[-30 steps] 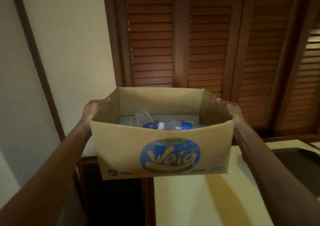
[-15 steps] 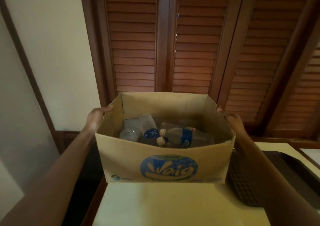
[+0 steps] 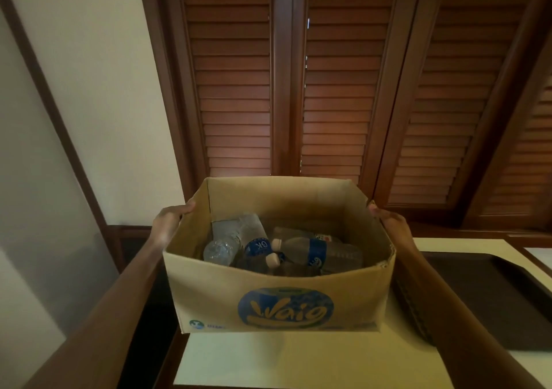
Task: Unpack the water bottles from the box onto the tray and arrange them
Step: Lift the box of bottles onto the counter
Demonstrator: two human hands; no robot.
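Cardboard box (image 3: 277, 302), open top, matte, blue round logo. Left hand (image 3: 168, 221) and right hand (image 3: 391, 223) grip its side walls, over the pale counter (image 3: 298, 358). Inside: about four clear ribbed plastic bottles (image 3: 310, 252), lying flat, blue labels. Dark flat tray (image 3: 493, 302) at right.

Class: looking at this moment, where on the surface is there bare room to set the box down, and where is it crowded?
Bare cream tabletop lies below the box, bordered by the dark tray on the right and the table's left edge. The tray's visible part is bare too. Inside the box it is crowded with water bottles.
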